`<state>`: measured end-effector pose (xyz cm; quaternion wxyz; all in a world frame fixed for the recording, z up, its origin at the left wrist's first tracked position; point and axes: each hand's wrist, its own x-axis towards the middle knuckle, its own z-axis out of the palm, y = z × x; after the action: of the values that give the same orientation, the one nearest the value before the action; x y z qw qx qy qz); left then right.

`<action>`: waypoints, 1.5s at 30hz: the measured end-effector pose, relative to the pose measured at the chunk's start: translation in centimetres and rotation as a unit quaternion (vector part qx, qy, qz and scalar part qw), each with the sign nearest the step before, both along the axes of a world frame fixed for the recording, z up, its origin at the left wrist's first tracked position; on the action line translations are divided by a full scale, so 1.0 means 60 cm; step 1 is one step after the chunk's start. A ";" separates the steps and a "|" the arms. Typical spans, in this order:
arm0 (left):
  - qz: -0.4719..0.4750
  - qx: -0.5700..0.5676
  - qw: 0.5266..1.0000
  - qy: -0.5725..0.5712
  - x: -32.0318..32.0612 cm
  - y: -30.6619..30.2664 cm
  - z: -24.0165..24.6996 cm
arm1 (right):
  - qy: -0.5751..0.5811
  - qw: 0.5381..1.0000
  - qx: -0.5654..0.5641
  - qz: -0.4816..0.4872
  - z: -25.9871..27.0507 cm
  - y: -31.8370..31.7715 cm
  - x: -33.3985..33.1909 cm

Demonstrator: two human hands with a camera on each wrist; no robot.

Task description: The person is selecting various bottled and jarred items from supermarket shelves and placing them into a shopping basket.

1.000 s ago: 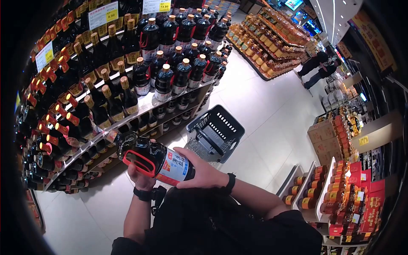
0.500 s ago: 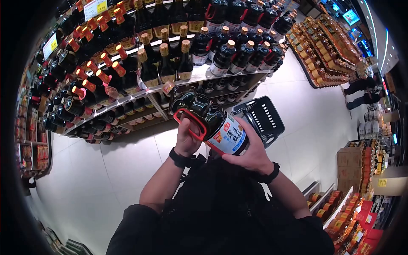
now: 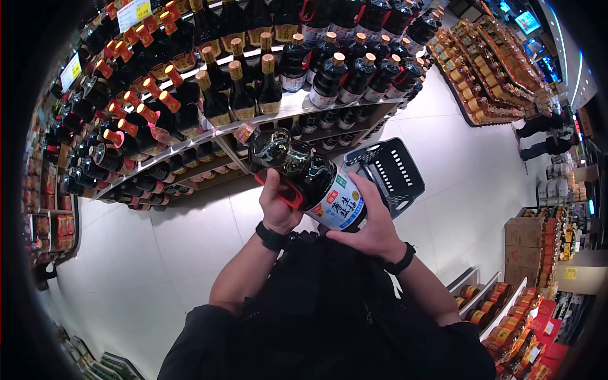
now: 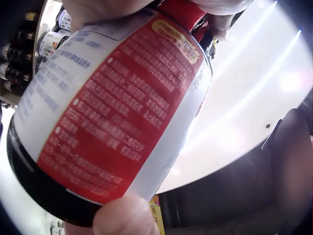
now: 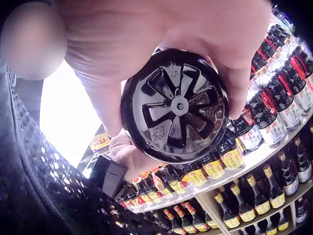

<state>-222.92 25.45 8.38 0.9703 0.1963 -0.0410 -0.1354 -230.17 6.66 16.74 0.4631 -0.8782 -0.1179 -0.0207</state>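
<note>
A large dark bottle with a blue and white label and a red handle lies tilted before the chest, its neck toward the shelf. My left hand grips the red handle. My right hand holds the labelled base end, thumb on the near side. The left wrist view shows the red and white back label close up, with a fingertip of the other hand at its lower edge. In the right wrist view the black bottle base sits between my right hand's fingers and thumb.
Tiered shelves of dark bottles curve across the front and left. A dark shopping basket stands on the floor just beyond the bottle. At the right are cartons and more bottle racks; two people stand at the far right.
The head view has swung, so shelves and basket sit elsewhere in it. Both hands keep hold of the bottle, which has turned slightly, showing more of its label and less of its handle.
</note>
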 end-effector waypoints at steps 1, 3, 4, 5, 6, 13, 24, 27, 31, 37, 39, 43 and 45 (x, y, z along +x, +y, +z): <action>0.003 0.001 1.000 0.004 0.004 -0.005 0.002 | 0.009 1.000 0.013 0.001 -0.005 -0.010 0.002; -0.004 0.013 1.000 0.011 0.016 -0.017 0.007 | 0.022 0.999 0.047 0.001 -0.016 -0.029 0.007; -0.006 0.016 1.000 0.012 0.023 -0.025 0.010 | 0.025 0.997 0.067 0.001 -0.022 -0.040 0.010; -0.009 0.019 1.000 0.012 0.029 -0.035 0.011 | 0.028 0.996 0.087 0.000 -0.028 -0.052 0.013; -0.007 0.022 0.999 0.024 0.035 -0.044 0.007 | 0.035 0.994 0.102 -0.006 -0.036 -0.066 0.014; -0.086 -0.019 0.993 -0.081 0.093 -0.156 -0.004 | 0.000 0.996 0.091 -0.003 -0.056 -0.176 0.044; -0.215 -0.099 0.971 -0.039 0.182 -0.367 -0.055 | 0.041 0.972 0.229 0.028 -0.107 -0.372 0.101; -0.252 -0.127 0.959 -0.010 0.197 -0.416 -0.066 | -0.001 0.951 0.308 0.018 -0.157 -0.402 0.105; -0.275 -0.101 0.956 0.014 0.208 -0.478 -0.079 | 0.111 0.946 0.305 -0.002 -0.141 -0.474 0.104; -0.269 0.017 0.963 -0.010 0.221 -0.531 -0.075 | 0.174 0.856 0.483 -0.064 -0.183 -0.500 0.092; -0.279 0.066 0.958 -0.003 0.224 -0.544 -0.071 | 0.215 0.801 0.554 -0.066 -0.198 -0.509 0.096; -0.255 0.272 0.926 0.052 0.226 -0.550 -0.071 | 0.230 0.822 0.516 -0.068 -0.236 -0.548 0.105; -0.243 0.418 0.875 -0.016 0.226 -0.557 -0.079 | 0.173 0.908 0.369 -0.097 -0.244 -0.580 0.115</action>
<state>-209.38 -7.95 3.67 0.7337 0.5692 -0.0424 -0.3687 -223.30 -28.14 2.08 0.7626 -0.6420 0.0657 0.0446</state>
